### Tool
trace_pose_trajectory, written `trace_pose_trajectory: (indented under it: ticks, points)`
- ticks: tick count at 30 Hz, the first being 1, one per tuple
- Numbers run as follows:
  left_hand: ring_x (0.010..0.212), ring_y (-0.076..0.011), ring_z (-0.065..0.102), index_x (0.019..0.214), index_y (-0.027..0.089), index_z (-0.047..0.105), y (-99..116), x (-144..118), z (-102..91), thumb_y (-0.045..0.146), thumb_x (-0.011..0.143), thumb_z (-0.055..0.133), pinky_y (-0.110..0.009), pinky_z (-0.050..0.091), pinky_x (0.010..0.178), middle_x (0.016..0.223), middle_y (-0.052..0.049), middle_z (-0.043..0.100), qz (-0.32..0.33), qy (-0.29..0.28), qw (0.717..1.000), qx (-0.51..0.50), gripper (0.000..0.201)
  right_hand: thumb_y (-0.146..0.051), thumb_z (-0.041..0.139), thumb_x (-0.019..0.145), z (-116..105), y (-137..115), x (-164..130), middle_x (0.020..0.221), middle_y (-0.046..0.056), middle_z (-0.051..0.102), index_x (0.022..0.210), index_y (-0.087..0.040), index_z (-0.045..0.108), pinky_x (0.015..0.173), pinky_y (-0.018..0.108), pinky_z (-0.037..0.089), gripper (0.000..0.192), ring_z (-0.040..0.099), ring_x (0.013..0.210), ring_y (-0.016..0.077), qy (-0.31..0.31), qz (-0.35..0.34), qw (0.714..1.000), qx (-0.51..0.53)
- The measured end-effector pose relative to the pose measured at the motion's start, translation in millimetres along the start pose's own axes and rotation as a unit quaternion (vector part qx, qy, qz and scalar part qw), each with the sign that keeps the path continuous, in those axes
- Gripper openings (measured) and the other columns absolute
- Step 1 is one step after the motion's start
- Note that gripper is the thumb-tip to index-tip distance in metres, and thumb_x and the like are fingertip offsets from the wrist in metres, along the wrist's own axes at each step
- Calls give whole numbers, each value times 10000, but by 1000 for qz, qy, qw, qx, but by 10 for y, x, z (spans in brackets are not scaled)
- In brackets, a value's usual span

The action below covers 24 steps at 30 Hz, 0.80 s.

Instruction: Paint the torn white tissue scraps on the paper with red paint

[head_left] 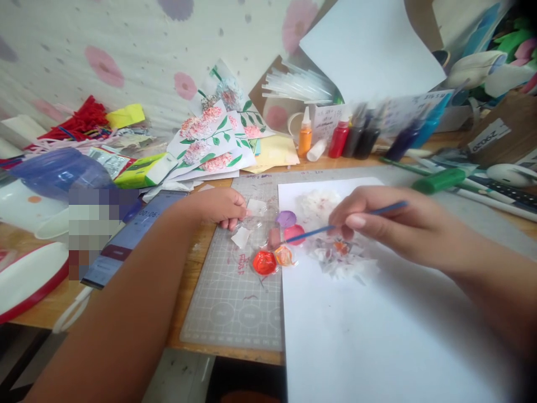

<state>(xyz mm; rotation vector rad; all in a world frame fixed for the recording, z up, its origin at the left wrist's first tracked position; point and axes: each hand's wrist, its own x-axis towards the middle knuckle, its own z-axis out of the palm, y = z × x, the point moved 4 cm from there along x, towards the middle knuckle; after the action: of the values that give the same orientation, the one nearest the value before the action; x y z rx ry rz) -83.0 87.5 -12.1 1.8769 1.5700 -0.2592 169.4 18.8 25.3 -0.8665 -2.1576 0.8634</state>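
My right hand grips a thin blue paintbrush, whose tip reaches the pink paint on a clear plastic palette sheet. My left hand pinches the upper edge of that sheet, holding it down on the grey cutting mat. Red, orange and purple blobs sit on the same sheet. A white paper sheet lies to the right, with a pale dabbed flower patch under my right hand.
Paint bottles stand in a row at the back. Painted flower cards and a yellow sheet lie behind the mat. A green marker and pens lie at the right, a phone and blue bowl at the left.
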Motion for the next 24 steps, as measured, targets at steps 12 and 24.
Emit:
trace_pose_trajectory:
  ticks: [12, 24]
  points:
    - [524, -120, 525, 604, 174, 516, 45, -21, -5, 459, 721, 526, -251, 398, 550, 649, -29, 663, -9, 3, 1000, 3, 308, -373, 462, 872, -19, -24, 49, 651, 20, 615, 700, -189, 572, 523, 219, 434, 275, 547, 585, 94, 41, 20, 999, -7]
    - [524, -123, 549, 607, 172, 514, 18, 15, -3, 461, 720, 514, -238, 391, 524, 654, -39, 676, -3, 3, 1000, 9, 310, -398, 491, 853, -5, -37, 104, 602, 11, 592, 679, -181, 556, 474, 220, 402, 285, 510, 525, 85, 69, 37, 997, -25]
